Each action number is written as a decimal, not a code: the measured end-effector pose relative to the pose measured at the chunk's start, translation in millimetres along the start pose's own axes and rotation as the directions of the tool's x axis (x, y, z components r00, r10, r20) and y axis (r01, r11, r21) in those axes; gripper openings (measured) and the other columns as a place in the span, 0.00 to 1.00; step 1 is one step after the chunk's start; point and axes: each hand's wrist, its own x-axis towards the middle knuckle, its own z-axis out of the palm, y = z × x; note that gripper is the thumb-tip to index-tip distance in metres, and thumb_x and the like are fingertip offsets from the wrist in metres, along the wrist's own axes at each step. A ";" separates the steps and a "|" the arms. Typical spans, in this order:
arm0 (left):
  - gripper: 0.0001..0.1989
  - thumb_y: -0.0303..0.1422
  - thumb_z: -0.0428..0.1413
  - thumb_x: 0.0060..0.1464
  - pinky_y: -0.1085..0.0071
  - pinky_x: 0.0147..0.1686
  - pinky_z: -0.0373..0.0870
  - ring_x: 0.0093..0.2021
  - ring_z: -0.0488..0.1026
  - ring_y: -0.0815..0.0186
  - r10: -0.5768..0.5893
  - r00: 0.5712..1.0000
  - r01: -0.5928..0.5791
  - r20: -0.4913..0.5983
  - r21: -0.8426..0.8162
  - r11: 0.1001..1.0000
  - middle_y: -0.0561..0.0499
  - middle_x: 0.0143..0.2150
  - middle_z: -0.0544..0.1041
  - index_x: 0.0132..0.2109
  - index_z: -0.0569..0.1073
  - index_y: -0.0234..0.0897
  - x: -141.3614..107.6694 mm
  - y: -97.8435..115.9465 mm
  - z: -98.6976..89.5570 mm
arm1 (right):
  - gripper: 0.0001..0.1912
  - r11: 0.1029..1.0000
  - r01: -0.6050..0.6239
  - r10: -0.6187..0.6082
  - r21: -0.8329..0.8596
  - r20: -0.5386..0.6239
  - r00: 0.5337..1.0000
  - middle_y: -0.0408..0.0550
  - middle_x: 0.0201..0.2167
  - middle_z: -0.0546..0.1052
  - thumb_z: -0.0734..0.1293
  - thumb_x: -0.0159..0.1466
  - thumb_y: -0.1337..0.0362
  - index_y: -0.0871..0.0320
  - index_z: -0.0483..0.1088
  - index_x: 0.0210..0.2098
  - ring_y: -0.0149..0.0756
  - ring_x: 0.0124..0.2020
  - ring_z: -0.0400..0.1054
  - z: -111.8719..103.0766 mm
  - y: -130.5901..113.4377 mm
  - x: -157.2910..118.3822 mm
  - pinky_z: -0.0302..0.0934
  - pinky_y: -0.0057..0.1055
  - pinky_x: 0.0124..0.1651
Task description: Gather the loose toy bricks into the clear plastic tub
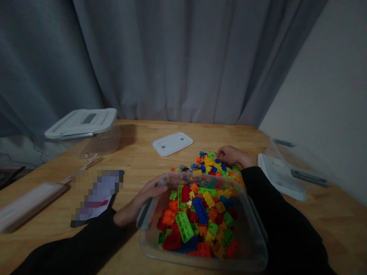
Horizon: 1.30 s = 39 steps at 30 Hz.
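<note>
A clear plastic box [255,244] stands in front of me, partly filled with red, green, orange, yellow and blue building bricks [200,210]. My left hand [149,193] grips its far left corner, thumb over the rim and fingers along the outer side. Behind the box, a loose pile of building bricks [210,164] in mixed colours and sizes lies on the table. At the pile's far right side is my right hand [229,154], its fingers curled and pressed together among the bricks. Whatever those fingertips hold is too small to make out.
Back left stands a lidded clear container [106,141]. A white lid [172,144] lies behind the pile. To the right, another clear container [301,164] rests beside a white lid [282,177]. A phone [99,196] and a white power strip [31,206] with cable occupy the left.
</note>
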 end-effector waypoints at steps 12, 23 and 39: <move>0.21 0.29 0.56 0.60 0.52 0.69 0.58 0.68 0.68 0.48 0.029 0.998 -0.027 0.058 -0.028 0.999 0.42 0.62 0.78 0.60 0.77 0.40 2.5 -11.8 -13.1 | 0.11 1.000 0.020 -0.020 -0.018 -0.021 1.000 0.51 0.34 0.84 0.68 0.58 0.75 0.63 0.80 0.40 0.29 0.28 0.71 0.3 4.3 2.7 0.57 0.22 0.27; 0.17 0.32 0.59 0.59 0.55 0.70 0.57 0.68 0.67 0.49 -0.011 1.000 0.011 0.003 -0.011 1.000 0.45 0.61 0.79 0.55 0.81 0.42 -0.5 5.4 5.2 | 0.13 0.996 0.077 -0.079 -0.035 -0.065 0.995 0.50 0.34 0.84 0.67 0.59 0.72 0.62 0.80 0.42 0.34 0.29 0.74 -5.0 8.2 2.4 0.59 0.25 0.28; 0.18 0.28 0.56 0.62 0.56 0.70 0.58 0.69 0.67 0.53 0.000 1.000 0.002 0.027 -0.055 0.999 0.48 0.62 0.79 0.57 0.80 0.45 -1.5 -9.7 -14.1 | 0.12 0.947 0.319 -0.321 -0.045 -0.198 0.926 0.54 0.41 0.82 0.66 0.65 0.67 0.62 0.78 0.45 0.37 0.38 0.74 -44.4 -22.4 -44.0 0.63 0.28 0.39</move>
